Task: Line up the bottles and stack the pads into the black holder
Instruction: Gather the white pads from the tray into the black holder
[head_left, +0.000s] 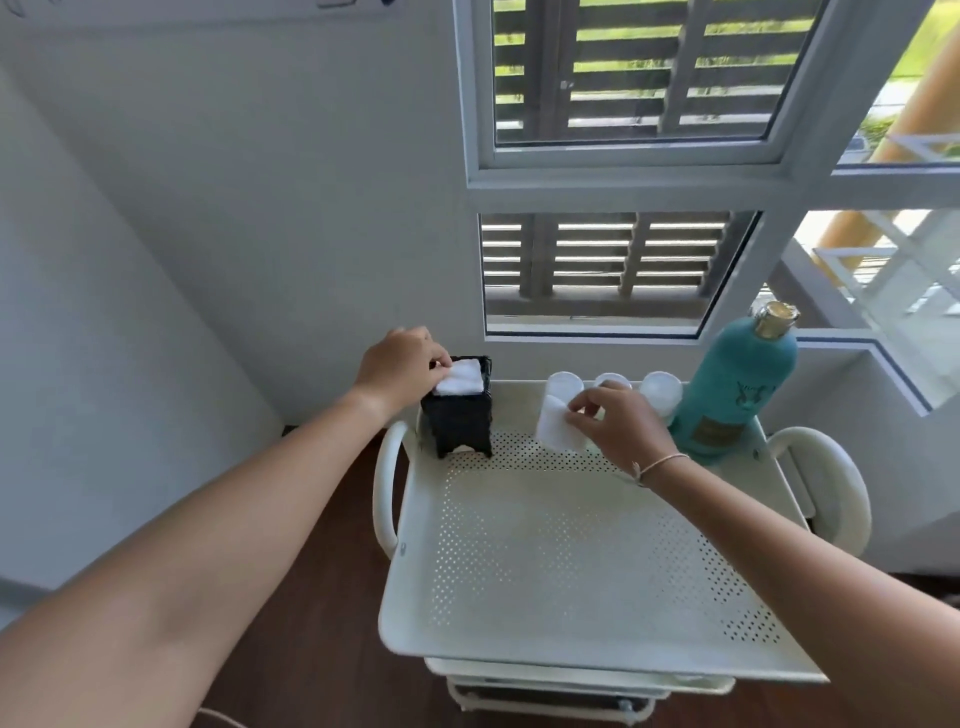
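On the cart top: a cream perforated metal tray (571, 545) carries everything; no table is in view.
Holder: the black woven square holder (460, 421) stands upright at the tray's far left corner, on small feet.
Pads in holder: a stack of white cotton pads (460, 381) fills it to the rim, the top one tilted and proud of the edge.
Left hand: the left hand (397, 364) rests over the holder's left rim, its fingers (439, 361) pinching or pressing the top pad's near-left edge; which of the two I cannot tell.
Right hand: the right hand (615, 421) holds one loose white round pad (556, 428) pinched between thumb and forefinger, just above the tray and well right of the holder.
Bottles: three small white-capped bottles (613, 387) sit in a row along the far rim, beside a tall teal bottle with a gold cap (737, 395).
Doing it well: flatten the stack first, keep the holder steadied, then lay the loose pad flat and centred on top.
Risk: the holder looks full, so a skewed pad may slide off.
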